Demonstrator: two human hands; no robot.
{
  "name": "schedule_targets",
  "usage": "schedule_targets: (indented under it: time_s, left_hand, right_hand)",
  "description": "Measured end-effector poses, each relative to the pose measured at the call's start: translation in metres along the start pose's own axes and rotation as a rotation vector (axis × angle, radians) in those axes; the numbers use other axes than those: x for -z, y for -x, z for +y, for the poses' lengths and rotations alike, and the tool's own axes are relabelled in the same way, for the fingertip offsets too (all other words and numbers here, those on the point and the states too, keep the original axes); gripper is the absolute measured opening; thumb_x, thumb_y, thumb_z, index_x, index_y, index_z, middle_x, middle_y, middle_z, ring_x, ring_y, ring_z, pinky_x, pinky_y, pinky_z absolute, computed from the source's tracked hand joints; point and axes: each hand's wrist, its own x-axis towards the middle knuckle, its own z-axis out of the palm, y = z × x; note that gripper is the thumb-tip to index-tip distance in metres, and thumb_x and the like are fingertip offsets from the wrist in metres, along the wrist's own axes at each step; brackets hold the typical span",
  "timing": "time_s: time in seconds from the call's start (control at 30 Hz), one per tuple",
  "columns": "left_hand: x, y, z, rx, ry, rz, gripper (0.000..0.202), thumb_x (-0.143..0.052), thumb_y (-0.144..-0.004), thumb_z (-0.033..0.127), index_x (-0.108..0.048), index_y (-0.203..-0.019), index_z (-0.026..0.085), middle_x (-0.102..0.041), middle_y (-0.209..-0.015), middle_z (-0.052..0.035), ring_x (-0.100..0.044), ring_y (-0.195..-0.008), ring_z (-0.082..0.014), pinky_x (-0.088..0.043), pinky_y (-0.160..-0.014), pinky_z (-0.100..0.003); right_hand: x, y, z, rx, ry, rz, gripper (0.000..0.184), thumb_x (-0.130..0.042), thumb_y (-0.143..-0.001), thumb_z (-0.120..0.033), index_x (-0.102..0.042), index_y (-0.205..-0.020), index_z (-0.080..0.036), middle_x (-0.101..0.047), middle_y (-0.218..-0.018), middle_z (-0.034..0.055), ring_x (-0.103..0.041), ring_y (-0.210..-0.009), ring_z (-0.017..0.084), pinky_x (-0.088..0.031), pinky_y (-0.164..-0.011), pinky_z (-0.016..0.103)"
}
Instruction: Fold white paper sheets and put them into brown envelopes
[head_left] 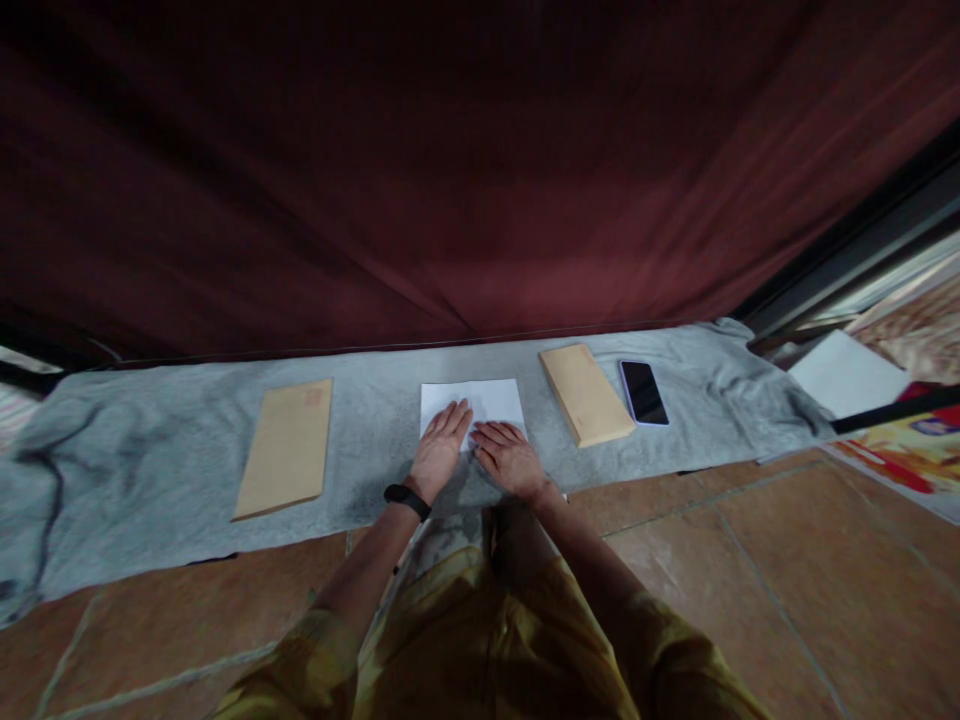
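A sheet of white paper lies on the grey cloth in front of me, perhaps folded; its layers are too small to make out. My left hand rests flat on its left part, fingers stretched forward, with a black band on the wrist. Flat on the paper's lower right part is my right hand, its fingers pointing up and left towards the other hand. The near edge of the paper is hidden under both hands.
To the left lies a brown envelope. On the right sits a thick stack of brown envelopes, with a phone beside it. Grey cloth covers the surface, and a dark red curtain hangs behind. Tiled floor shows nearer me.
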Motion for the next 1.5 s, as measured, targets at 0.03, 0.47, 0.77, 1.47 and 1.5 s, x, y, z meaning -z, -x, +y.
schedule_targets:
  time_s: [0.03,0.47,0.77,1.47,1.5]
  left_hand:
    - [-0.002,-0.001,0.001,-0.035,0.016,-0.020,0.058,-0.039,-0.089,0.003,-0.049,-0.145,0.013,-0.043,-0.158,-0.0114,-0.036,-0.148,-0.0239,-0.032,-0.120,-0.041]
    - [-0.018,-0.020,-0.008,-0.092,0.134,-0.055,0.055,-0.044,-0.088,0.007,-0.053,-0.142,0.012,-0.052,-0.151,-0.0152,-0.044,-0.143,-0.0220,-0.033,-0.121,-0.041]
    - [-0.018,-0.037,-0.014,-0.063,0.126,-0.016,0.048,-0.038,-0.096,0.014,-0.053,-0.141,0.009,-0.053,-0.149,-0.0169,-0.045,-0.142,-0.0228,-0.034,-0.120,-0.042]
    - [-0.015,-0.061,-0.021,0.011,0.087,-0.051,0.048,-0.035,-0.098,0.015,-0.053,-0.141,0.008,-0.052,-0.150,-0.0182,-0.044,-0.143,-0.0251,-0.034,-0.119,-0.044]
    - [-0.016,-0.056,-0.019,0.007,0.087,-0.053,0.048,-0.036,-0.097,0.014,-0.053,-0.141,0.008,-0.052,-0.150,-0.0186,-0.044,-0.143,-0.0251,-0.034,-0.119,-0.044]
  right_hand:
    - [-0.001,0.000,0.000,0.000,0.001,0.000,0.039,-0.049,-0.102,-0.034,-0.061,-0.137,-0.022,-0.060,-0.143,0.0074,-0.052,-0.134,0.025,-0.038,-0.114,0.047]
    - [0.003,0.000,-0.001,0.004,-0.019,-0.020,0.035,-0.053,-0.100,-0.033,-0.065,-0.131,-0.023,-0.063,-0.140,0.0069,-0.054,-0.132,0.024,-0.037,-0.115,0.047]
    - [0.006,0.000,-0.003,0.025,-0.039,-0.008,0.034,-0.053,-0.100,-0.032,-0.066,-0.130,-0.021,-0.065,-0.138,0.0060,-0.055,-0.131,0.023,-0.036,-0.116,0.045]
    - [0.009,0.002,-0.004,0.044,-0.057,-0.008,0.030,-0.053,-0.100,-0.029,-0.069,-0.124,-0.023,-0.066,-0.136,0.0038,-0.057,-0.128,0.021,-0.037,-0.114,0.043]
    - [0.010,0.002,-0.004,0.049,-0.067,-0.005,0.029,-0.052,-0.100,-0.028,-0.069,-0.123,-0.023,-0.067,-0.134,0.0038,-0.058,-0.127,0.021,-0.038,-0.114,0.042]
